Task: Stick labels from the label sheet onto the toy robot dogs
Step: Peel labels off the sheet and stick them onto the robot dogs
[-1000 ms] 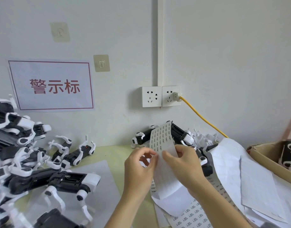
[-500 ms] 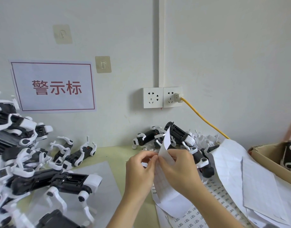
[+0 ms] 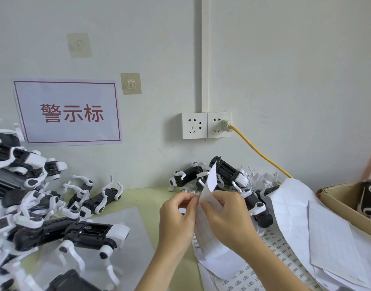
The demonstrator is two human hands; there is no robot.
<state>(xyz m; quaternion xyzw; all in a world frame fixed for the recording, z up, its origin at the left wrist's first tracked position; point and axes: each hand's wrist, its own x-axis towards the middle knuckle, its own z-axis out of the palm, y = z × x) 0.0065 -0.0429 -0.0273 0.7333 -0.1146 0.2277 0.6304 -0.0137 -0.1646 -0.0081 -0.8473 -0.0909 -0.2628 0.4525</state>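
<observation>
Both hands meet over the middle of the pale yellow-green table (image 3: 142,198), near its back edge. Left hand (image 3: 176,219): thumb and forefinger pinched together at the edge of the white paper label sheet (image 3: 208,181), other fingers curled. Whether a label sits between those fingertips cannot be told. Right hand (image 3: 226,215): thumb and fingers closed on the same sheet just beside the left, holding it upright. Sheet's top end curls toward the wall; its lower part hangs down past the wrists onto loose white printed label sheets (image 3: 285,259) lying at the table's front right.

Black-and-white plastic toy robot dogs (image 3: 233,175) lie heaped along the back edge, right behind the held sheet. A larger heap of the same toy dogs (image 3: 33,206) covers the left side of the table, several on their backs with legs up.

Brown cardboard box (image 3: 346,208) at the right edge, toy dogs inside. On the wall: white double socket (image 3: 205,125) with yellow cable (image 3: 260,153) plugged in, and a red-bordered paper sign (image 3: 69,113).
</observation>
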